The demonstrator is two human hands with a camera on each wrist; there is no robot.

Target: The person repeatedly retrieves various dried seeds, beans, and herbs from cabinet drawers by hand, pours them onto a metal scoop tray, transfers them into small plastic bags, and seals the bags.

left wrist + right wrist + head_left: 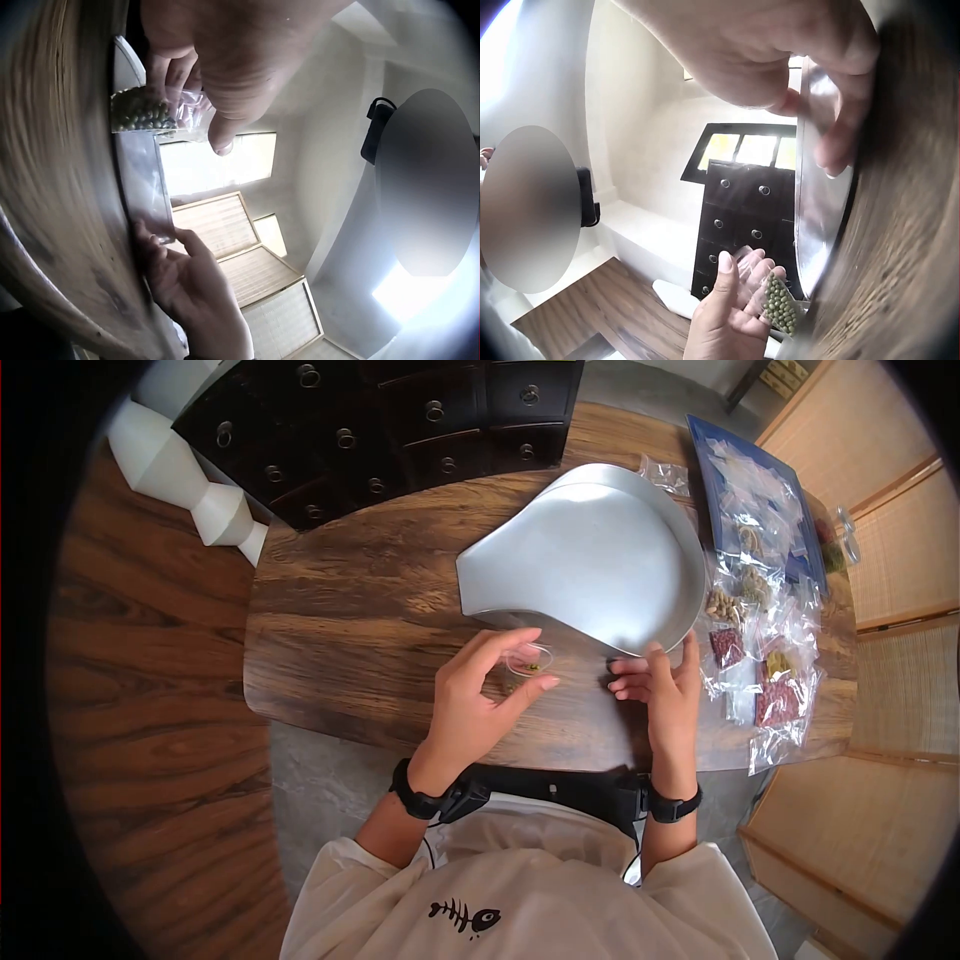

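A small clear plastic bag of green beans (781, 304) stands at the near side of the table, its mouth facing up in the head view. My left hand (475, 685) has its fingers curled behind the bag, while the thumb stands away from it. Just beyond lies a wide silver metal scoop pan (600, 555), its narrow spout to the left. My right hand (672, 695) is at the pan's near rim with fingers loosely extended. In the left wrist view, the fingertips of that hand (187, 281) overlap the pan's edge.
On the right, several clear bags (780, 680) with dried goods lie by a blue tray (715, 490) of more bags. A glass jar (848, 535) stands behind them. A dark drawer cabinet (390, 435) borders the back left; a folding screen (900, 690) stands right of the table (330, 630).
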